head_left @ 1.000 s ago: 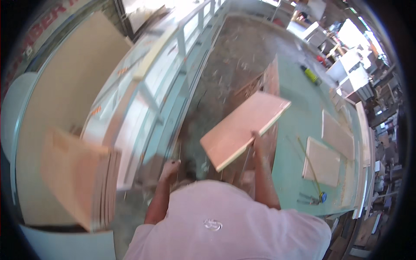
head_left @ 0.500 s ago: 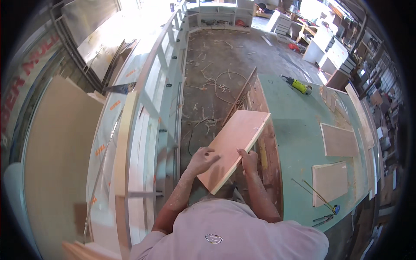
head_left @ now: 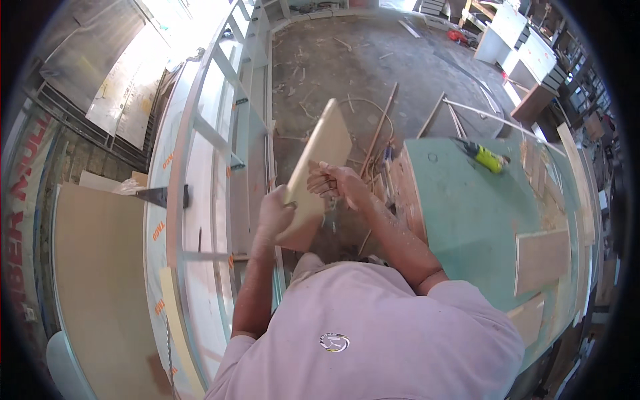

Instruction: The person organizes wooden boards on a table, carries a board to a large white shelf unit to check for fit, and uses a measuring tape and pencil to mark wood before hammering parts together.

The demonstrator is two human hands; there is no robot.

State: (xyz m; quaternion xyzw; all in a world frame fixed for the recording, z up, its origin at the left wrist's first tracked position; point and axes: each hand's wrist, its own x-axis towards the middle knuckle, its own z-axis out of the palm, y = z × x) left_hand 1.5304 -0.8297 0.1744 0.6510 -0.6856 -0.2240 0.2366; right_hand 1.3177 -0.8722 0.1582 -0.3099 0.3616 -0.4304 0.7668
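I have a rectangular wooden board (head_left: 333,147) turned on edge in front of me, a pale strip along its upper long edge. My left hand (head_left: 278,210) grips that edge near the closer end. My right hand (head_left: 337,180) has its fingers against the board's face, slightly bent and not wrapped round it. To the right, a green-topped worktable (head_left: 453,213) carries a yellow-green power tool (head_left: 488,157) and flat wooden panels (head_left: 540,260).
A long pale frame with uprights (head_left: 213,133) runs along my left, beside a large leaning sheet (head_left: 100,280). Offcuts, long strips and a cord lie on the concrete floor (head_left: 353,60). White cabinet units (head_left: 503,33) stand at the back right.
The board has turned from lying tilted face up to on edge and moved left. My left hand has taken hold of its edge; my right hand has let go of the edge onto the face.
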